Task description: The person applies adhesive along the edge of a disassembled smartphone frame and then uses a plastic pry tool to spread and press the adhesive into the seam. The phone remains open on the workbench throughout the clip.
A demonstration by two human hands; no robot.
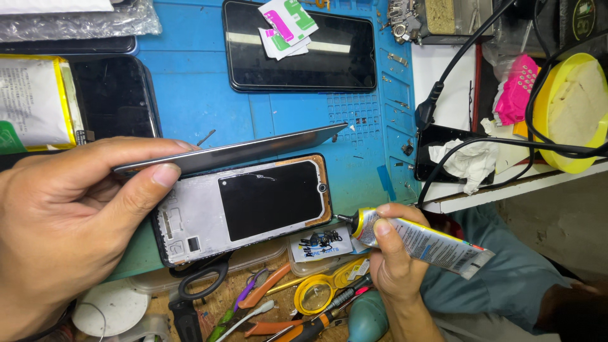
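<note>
A blue repair mat (209,107) covers the bench, crowded with parts: a spare dark phone (299,47) lies at twelve o'clock with sticker tabs (286,26) on it, and scissors (201,286) and a magnifier (315,293) sit at six. I have my left hand (69,221) closed in a pinch on a thin dark screen panel (240,151), thumb and forefinger at its left end, holding it tilted on edge just above the open phone frame (244,206) at centre. My right hand (394,259), at four o'clock, is wrapped around a glue tube (421,240) whose nozzle nearly touches the frame's right edge. To do this well, I judge I should keep the panel lifted clear, run a thin even bead only along the frame's border, and avoid the camera hole (322,188) and the black centre.
</note>
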